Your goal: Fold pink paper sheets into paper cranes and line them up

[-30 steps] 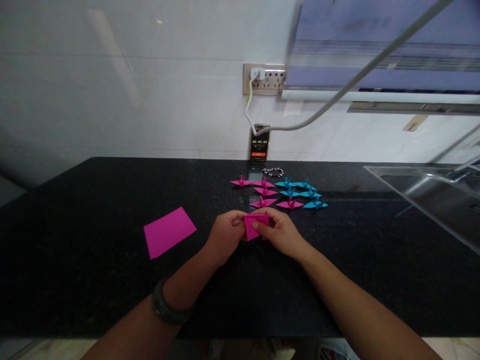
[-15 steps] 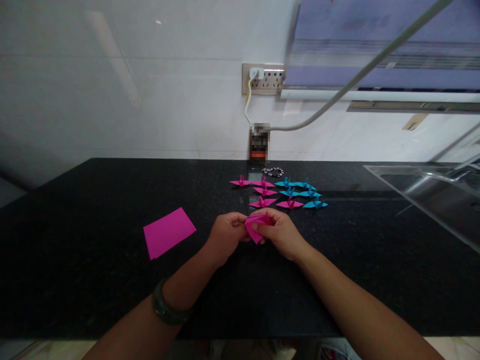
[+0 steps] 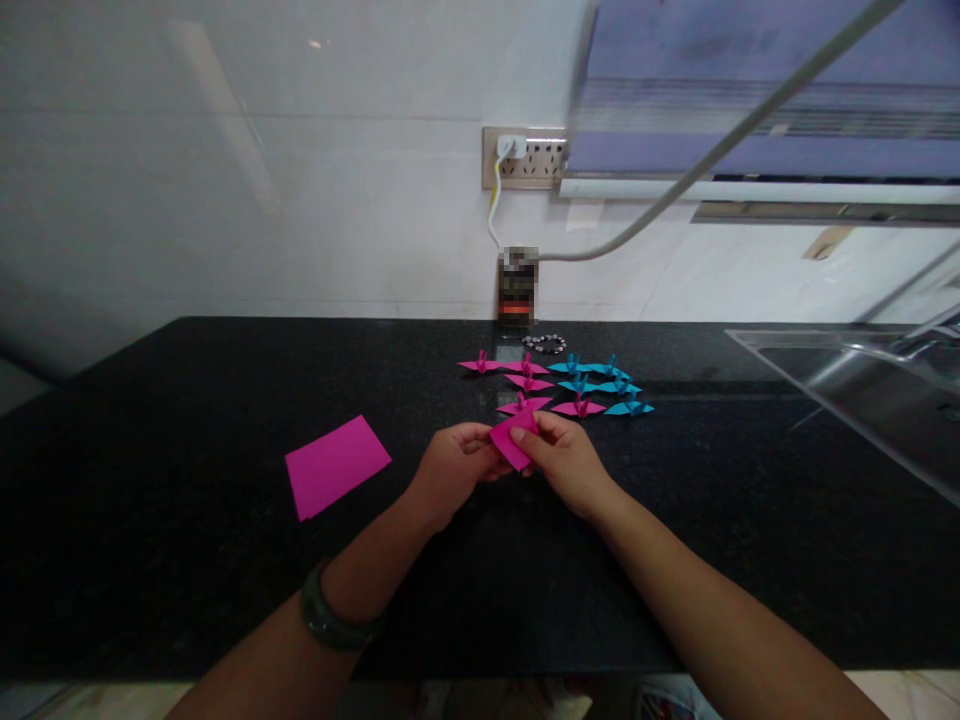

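Note:
A small folded pink paper (image 3: 513, 447) is pinched between my two hands above the dark countertop. My left hand (image 3: 454, 470) grips its left corner, wrist ringed by a dark bangle (image 3: 330, 615). On the right side, my right hand (image 3: 566, 458) holds it with the thumb lying across its face. Just beyond the hands stand folded pink paper cranes (image 3: 579, 407) and blue paper cranes (image 3: 630, 408) in rows. To the left of my hands lies a stack of flat pink paper (image 3: 337, 466).
A sink (image 3: 885, 385) is set into the countertop (image 3: 187, 570) on the right. Against the wall leans a small dark, pixelated object (image 3: 517, 290), with a beaded bracelet (image 3: 545, 344) before it. Above are a wall socket (image 3: 525, 160) and a grey hose (image 3: 720, 150).
The pink paper has turned in my fingers: its layered, partly open folds now show as a flat diamond, raised slightly. My hands have barely moved.

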The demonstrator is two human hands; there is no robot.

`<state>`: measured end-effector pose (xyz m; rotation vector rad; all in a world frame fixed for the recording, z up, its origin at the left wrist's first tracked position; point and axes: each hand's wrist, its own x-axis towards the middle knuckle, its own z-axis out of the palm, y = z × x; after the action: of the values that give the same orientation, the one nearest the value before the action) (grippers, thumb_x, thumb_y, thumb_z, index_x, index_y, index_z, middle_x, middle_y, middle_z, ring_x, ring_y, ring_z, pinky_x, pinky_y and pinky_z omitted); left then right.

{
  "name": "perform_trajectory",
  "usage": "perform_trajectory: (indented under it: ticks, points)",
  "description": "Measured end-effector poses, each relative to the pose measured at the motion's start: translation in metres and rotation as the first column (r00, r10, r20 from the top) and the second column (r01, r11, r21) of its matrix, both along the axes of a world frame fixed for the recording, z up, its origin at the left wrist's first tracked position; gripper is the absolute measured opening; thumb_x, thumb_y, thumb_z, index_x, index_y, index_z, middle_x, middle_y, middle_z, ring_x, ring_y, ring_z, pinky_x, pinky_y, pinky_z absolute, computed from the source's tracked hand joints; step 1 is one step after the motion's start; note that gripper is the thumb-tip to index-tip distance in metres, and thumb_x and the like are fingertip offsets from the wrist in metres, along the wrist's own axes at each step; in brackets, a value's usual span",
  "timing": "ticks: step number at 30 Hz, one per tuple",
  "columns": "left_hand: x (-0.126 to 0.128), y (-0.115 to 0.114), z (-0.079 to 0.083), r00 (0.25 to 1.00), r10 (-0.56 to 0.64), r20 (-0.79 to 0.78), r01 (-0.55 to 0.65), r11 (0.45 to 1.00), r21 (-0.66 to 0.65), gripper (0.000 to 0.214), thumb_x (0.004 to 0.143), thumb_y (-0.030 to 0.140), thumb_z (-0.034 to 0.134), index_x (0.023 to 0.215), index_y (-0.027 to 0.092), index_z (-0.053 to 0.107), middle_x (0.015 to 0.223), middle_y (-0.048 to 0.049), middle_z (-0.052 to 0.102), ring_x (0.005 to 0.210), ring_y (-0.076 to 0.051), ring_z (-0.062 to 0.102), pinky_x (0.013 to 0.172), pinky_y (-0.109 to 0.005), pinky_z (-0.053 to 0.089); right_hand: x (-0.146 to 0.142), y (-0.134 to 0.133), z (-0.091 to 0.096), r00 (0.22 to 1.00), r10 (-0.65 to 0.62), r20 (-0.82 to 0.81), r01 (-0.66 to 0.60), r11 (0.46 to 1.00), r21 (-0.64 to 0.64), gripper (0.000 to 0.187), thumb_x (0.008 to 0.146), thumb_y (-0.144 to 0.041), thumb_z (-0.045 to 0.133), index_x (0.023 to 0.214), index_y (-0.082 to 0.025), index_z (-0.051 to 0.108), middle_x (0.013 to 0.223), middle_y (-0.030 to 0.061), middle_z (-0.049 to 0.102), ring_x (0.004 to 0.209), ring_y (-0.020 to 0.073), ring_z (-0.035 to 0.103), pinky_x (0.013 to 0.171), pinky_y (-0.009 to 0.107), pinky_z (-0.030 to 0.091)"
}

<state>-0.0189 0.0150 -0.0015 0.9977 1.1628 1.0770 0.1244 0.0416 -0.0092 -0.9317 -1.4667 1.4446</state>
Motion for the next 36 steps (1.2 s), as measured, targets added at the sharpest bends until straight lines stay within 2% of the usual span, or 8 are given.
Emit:
perform_trajectory:
  ticks: [4, 9, 12, 16, 22, 27, 31, 36]
  points:
    - [-0.0018, 0.0014, -0.002, 0.991, -0.008, 0.134, 0.009, 1.0, -0.01, 0.031, 0.072, 0.035, 0.058, 0.095, 0.015, 0.06, 0.077, -0.005, 0.065, 0.065, -0.012, 0.06, 0.058, -0.023, 0.046, -0.0012, -0.0003, 0.0001, 1.0, -0.028, 0.013, 0.028, 1.0, 0.012, 0.017, 0.072, -0.034, 0.054, 0.072, -0.017, 0.055, 0.063, -0.0016, 0.053, 0.05, 0.0091, 0.046, 0.043, 0.021, 0.039]
    - [-0.0027, 0.0031, -0.0064, 0.957, -0.057, 0.285, 0.083, 0.993, -0.081, 0.03, 0.074, 0.039, 0.055, 0.088, 0.013, 0.061, 0.076, -0.006, 0.064, 0.066, -0.013, 0.061, 0.062, -0.025, 0.047, -0.0014, 0.0, -0.0026, 0.997, -0.054, 0.053, 0.051, 0.997, 0.062, 0.013, 0.073, -0.03, 0.054, 0.069, -0.017, 0.053, 0.058, -0.0028, 0.05, 0.048, 0.0083, 0.043, 0.045, 0.021, 0.038]
    - [-0.0014, 0.0034, -0.007, 0.943, -0.048, 0.33, 0.084, 0.992, -0.097, 0.028, 0.074, 0.036, 0.057, 0.086, 0.011, 0.061, 0.077, -0.0069, 0.064, 0.069, -0.014, 0.06, 0.066, -0.027, 0.047, -0.0022, 0.0, -0.0044, 0.992, -0.092, 0.084, 0.081, 0.989, 0.127, 0.014, 0.073, -0.028, 0.054, 0.066, -0.016, 0.052, 0.058, -0.0025, 0.049, 0.05, 0.0085, 0.043, 0.048, 0.021, 0.038]
    - [0.0002, 0.0026, -0.0063, 0.927, -0.023, 0.375, 0.077, 0.988, -0.131, 0.026, 0.073, 0.034, 0.058, 0.079, 0.009, 0.061, 0.075, -0.007, 0.064, 0.067, -0.012, 0.059, 0.068, -0.027, 0.047, -0.0037, -0.0011, -0.0046, 0.98, -0.148, 0.133, 0.122, 0.975, 0.185, 0.012, 0.073, -0.027, 0.054, 0.071, -0.016, 0.053, 0.059, -0.0027, 0.049, 0.05, 0.0086, 0.042, 0.048, 0.021, 0.037]
    - [0.0025, -0.0011, -0.0029, 0.929, -0.037, 0.369, 0.095, 0.986, -0.141, 0.025, 0.073, 0.035, 0.058, 0.075, 0.01, 0.06, 0.069, -0.0043, 0.062, 0.064, -0.011, 0.058, 0.065, -0.026, 0.047, -0.0025, -0.003, -0.006, 0.935, -0.211, 0.285, 0.125, 0.949, 0.29, 0.015, 0.076, -0.03, 0.052, 0.074, -0.016, 0.055, 0.064, -0.0005, 0.053, 0.055, 0.0104, 0.046, 0.051, 0.022, 0.038]
    - [0.0043, -0.002, -0.0029, 0.921, -0.048, 0.386, 0.105, 0.986, -0.128, 0.022, 0.074, 0.034, 0.057, 0.08, 0.013, 0.06, 0.07, -0.0029, 0.061, 0.064, -0.011, 0.057, 0.063, -0.025, 0.047, -0.002, -0.0056, -0.0061, 0.918, -0.186, 0.351, 0.06, 0.938, 0.34, 0.014, 0.079, -0.027, 0.047, 0.085, -0.017, 0.054, 0.075, 0.0021, 0.057, 0.065, 0.0125, 0.051, 0.059, 0.024, 0.041]
    - [0.0038, -0.0001, -0.0064, 0.91, -0.045, 0.412, 0.087, 0.993, -0.084, 0.025, 0.074, 0.035, 0.057, 0.083, 0.012, 0.061, 0.071, -0.003, 0.061, 0.063, -0.01, 0.056, 0.064, -0.024, 0.046, -0.0013, -0.0073, -0.0016, 0.932, -0.106, 0.347, -0.018, 0.942, 0.336, 0.015, 0.076, -0.022, 0.049, 0.09, -0.017, 0.052, 0.082, 0.0029, 0.057, 0.071, 0.0132, 0.052, 0.064, 0.025, 0.042]
    - [0.0019, 0.0015, -0.0079, 0.915, -0.054, 0.4, 0.091, 0.993, -0.075, 0.03, 0.072, 0.04, 0.057, 0.082, 0.012, 0.062, 0.067, -0.0023, 0.061, 0.06, -0.009, 0.054, 0.061, -0.022, 0.045, 0.0001, -0.0091, 0.0031, 0.943, -0.02, 0.333, -0.097, 0.938, 0.333, 0.032, 0.069, -0.015, 0.054, 0.101, -0.017, 0.048, 0.09, 0.0031, 0.056, 0.073, 0.0126, 0.051, 0.065, 0.024, 0.042]
